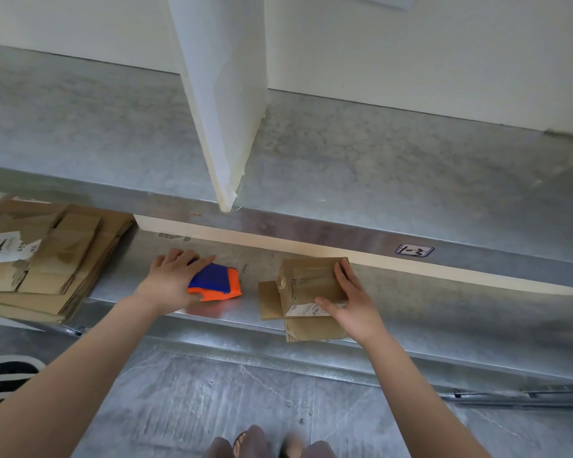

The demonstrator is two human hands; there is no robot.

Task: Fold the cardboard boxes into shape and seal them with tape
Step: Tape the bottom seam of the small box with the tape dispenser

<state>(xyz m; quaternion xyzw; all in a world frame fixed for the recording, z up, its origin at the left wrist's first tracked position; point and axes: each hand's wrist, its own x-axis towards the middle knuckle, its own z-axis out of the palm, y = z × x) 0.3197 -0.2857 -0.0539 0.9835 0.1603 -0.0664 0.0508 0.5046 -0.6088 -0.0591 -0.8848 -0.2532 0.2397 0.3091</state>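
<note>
1. The small brown cardboard box point(308, 279) stands on the lower grey metal shelf point(232, 312), near its front edge, at 3 o'clock from the blue and orange plastic tape dispenser point(219, 282). Its creased top face is covered with glossy clear tape. One loose flap lies flat at its 9 o'clock side, and another juts past the shelf edge at 6 o'clock.
2. A white paper label point(303, 310) sits on the box's near edge; its print is too small to read. A blue-bordered sticker point(414, 250) on the upper shelf's front lip, at 1 o'clock from the box, carries handwriting that looks like "1-3".
3. With its flaps, the box's long axis runs roughly from 12 to 6 o'clock, away from you.
4. Your right hand point(351, 305) holds the box, fingers along its 3 o'clock side and thumb across the label.
5. Your left hand point(174, 276) grips the dispenser from above, fingers curled over its far end.
6. A stack of flattened brown cardboard boxes point(47, 259) lies on the same shelf at 9 o'clock, with a torn white shipping label point(5, 251) on top.
</note>
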